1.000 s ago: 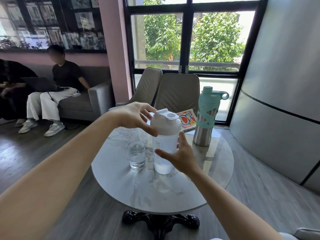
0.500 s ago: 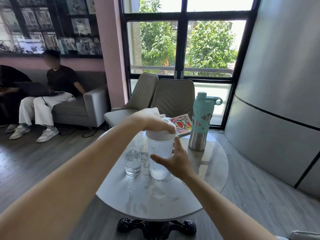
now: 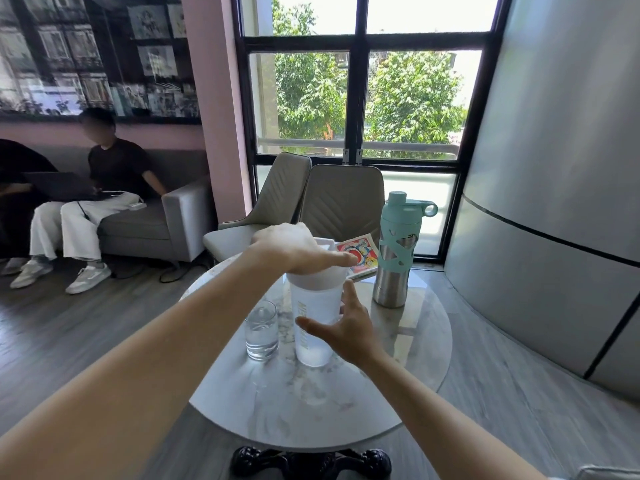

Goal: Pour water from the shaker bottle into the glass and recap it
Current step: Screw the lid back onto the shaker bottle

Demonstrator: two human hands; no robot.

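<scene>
I see a round marble table (image 3: 311, 410) in front of me. The shaker bottle (image 3: 313, 327) stands upright on it, near the middle. A little water sits in the bottom of the bottle.

My left hand (image 3: 294, 247) lies flat on top of the white lid (image 3: 313, 277), palm down. The fingers reach across the lid and cover most of it. The hand presses on the lid, but I cannot tell if the fingers curl around it.

My right hand (image 3: 346, 330) is on the right side of the bottle. The thumb points left across the front and the fingers go up the side. The hand is spread wide and cups the bottle, touching it.

The glass (image 3: 261, 330) stands just beside the bottle, on its left. It has water in it.

Farther back on the right stands a steel bottle (image 3: 398, 258) with a mint green top. A colourful card (image 3: 358, 252) lies between it and my left hand.

Two grey chairs (image 3: 322, 199) are behind the table. A person (image 3: 100, 199) sits on a sofa (image 3: 166, 223) far to the left.
</scene>
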